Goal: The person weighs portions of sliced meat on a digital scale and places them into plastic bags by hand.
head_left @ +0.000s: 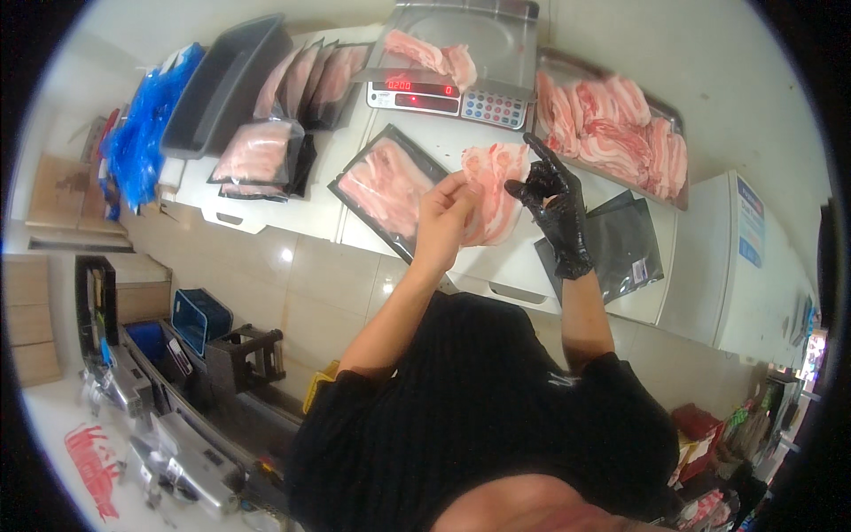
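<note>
Thin pork belly slices hang side by side in front of me above the white counter. Their left edge is pinched between the fingers of my left hand, which is bare. At their right edge is my right hand, in a black glove, its thumb and forefinger spread apart. Under and left of my left hand lies a clear-fronted black vacuum bag with meat slices in it. Flat black bags lie beneath and beside my right wrist. Beyond my hands, a scale carries a few slices on its metal pan.
A metal tray heaped with sliced pork belly stands at the far right. Filled meat packs are stacked on the left, near a grey plastic bin and blue plastic bags. A white cabinet stands at the right.
</note>
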Demonstrator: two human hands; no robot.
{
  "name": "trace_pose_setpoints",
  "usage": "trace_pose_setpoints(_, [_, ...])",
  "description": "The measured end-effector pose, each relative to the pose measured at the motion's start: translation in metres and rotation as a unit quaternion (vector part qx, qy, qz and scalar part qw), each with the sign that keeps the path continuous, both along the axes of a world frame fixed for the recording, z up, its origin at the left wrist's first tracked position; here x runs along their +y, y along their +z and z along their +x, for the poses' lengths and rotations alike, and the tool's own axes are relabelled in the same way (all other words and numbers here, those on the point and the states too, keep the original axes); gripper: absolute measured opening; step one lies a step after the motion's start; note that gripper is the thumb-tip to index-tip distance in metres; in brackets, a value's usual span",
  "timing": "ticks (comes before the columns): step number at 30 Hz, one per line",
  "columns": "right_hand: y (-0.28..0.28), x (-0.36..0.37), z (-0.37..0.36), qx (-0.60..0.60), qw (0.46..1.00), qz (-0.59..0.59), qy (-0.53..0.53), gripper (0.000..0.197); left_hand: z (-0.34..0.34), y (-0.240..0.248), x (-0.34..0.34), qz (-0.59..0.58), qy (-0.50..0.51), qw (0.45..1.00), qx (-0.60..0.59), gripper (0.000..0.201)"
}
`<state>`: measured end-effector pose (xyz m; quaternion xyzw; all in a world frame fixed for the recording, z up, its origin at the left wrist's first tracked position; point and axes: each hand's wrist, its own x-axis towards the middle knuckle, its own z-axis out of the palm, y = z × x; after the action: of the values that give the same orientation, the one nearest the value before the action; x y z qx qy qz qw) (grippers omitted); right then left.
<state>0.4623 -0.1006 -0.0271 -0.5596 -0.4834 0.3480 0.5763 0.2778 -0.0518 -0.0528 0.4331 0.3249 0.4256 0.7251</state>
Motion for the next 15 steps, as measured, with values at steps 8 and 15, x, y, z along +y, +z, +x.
trace_pose_setpoints(8, [-0.005, 0.002, -0.002, -0.030, 0.999, 0.014, -0.002, 0.075, -0.001, 0.008, -0.001, -0.004, -0.025, 1.000, -0.002, 0.031])
trace_pose_setpoints(15, [-0.012, 0.002, 0.000, 0.009, 1.000, 0.018, 0.024, 0.074, 0.001, 0.005, -0.002, 0.040, -0.016, 0.999, 0.024, 0.043])
